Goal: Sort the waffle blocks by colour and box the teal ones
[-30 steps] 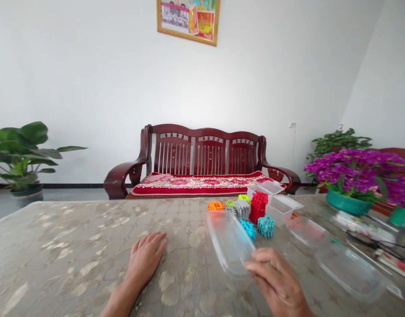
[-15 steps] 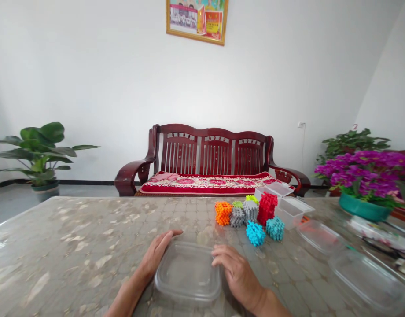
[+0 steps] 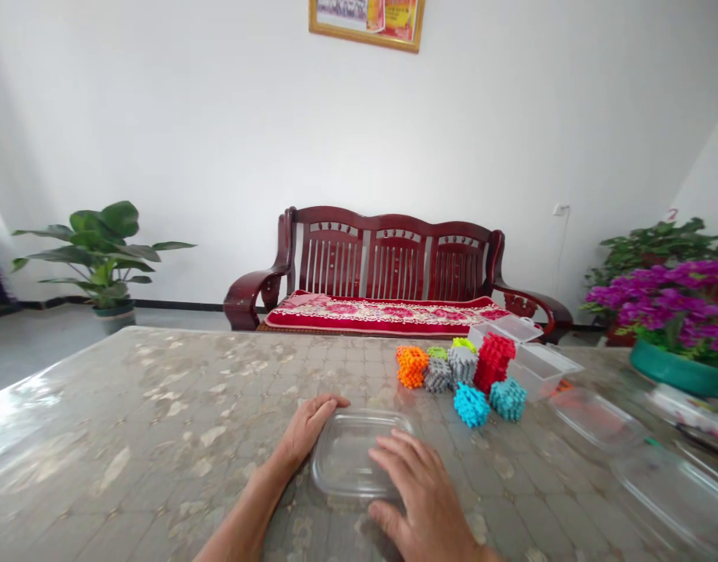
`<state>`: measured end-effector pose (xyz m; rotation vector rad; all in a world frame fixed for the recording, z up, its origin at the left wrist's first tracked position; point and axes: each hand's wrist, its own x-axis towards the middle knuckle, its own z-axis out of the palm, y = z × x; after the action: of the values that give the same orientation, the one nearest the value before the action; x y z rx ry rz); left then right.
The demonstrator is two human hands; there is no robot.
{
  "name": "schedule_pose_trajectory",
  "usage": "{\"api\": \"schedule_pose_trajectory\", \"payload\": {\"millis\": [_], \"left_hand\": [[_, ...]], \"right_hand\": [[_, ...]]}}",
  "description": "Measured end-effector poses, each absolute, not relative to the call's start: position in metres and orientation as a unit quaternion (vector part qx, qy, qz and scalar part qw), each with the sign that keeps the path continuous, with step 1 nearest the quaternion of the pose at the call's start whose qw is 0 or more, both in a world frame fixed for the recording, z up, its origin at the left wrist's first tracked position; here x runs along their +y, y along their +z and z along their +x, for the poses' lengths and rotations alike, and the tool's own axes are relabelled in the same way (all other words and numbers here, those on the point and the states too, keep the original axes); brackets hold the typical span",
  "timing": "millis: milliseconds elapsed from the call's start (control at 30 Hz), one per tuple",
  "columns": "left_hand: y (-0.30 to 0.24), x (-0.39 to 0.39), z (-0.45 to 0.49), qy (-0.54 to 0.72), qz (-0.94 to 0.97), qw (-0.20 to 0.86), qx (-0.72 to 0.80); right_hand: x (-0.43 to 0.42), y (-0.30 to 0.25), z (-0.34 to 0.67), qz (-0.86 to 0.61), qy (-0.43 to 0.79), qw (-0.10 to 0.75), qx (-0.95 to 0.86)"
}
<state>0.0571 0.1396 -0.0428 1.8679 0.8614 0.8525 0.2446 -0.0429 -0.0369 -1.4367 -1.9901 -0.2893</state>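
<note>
A clear plastic container (image 3: 354, 460), shallow and with rounded corners, lies on the table in front of me. My left hand (image 3: 308, 428) rests along its left side, fingers stretched toward the far left corner. Over the right side hovers or rests my right hand (image 3: 421, 492), fingers spread and thumb apart, covering the near right corner; contact there is hard to tell. Beyond the container stand stacks of interlocking plastic pieces: orange (image 3: 412, 367), grey (image 3: 463, 364), red (image 3: 495, 362), bright blue (image 3: 471, 404) and teal (image 3: 508, 399).
Behind the stacks is an open clear box (image 3: 535, 372). Two clear lids or shallow trays lie at the right, one (image 3: 596, 417) beyond the other (image 3: 678, 492). Purple flowers in a green pot (image 3: 680, 367) stand farther right. A wooden bench (image 3: 397, 257) is past the table (image 3: 177, 437).
My right hand has left the container's right edge and come nearer, over its near right part, with fingers spread. My left hand stays at the left side. The view has shifted slightly.
</note>
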Motion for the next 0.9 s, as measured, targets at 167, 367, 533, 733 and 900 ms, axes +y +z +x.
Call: {"api": "schedule_pose_trajectory", "payload": {"millis": [167,367,533,733,900], "left_hand": [[-0.044,0.134,0.06,0.365,0.74,0.46,0.327],[-0.041,0.117,0.065,0.401,0.653,0.568,0.301],[-0.045,0.112,0.067,0.376,0.577,0.679,0.255],[-0.047,0.113,0.072,0.349,0.596,0.655,0.307],[-0.048,0.114,0.077,0.352,0.618,0.619,0.332]], "right_hand": [[-0.026,-0.05,0.249,-0.569,-0.132,0.302,-0.754],[-0.022,-0.052,0.268,-0.595,-0.192,0.272,-0.732],[-0.022,-0.052,0.278,-0.647,-0.215,0.273,-0.679],[-0.004,-0.059,0.291,-0.6,-0.086,0.37,-0.705],[0.014,-0.053,0.309,-0.584,0.03,0.431,-0.687]]}}
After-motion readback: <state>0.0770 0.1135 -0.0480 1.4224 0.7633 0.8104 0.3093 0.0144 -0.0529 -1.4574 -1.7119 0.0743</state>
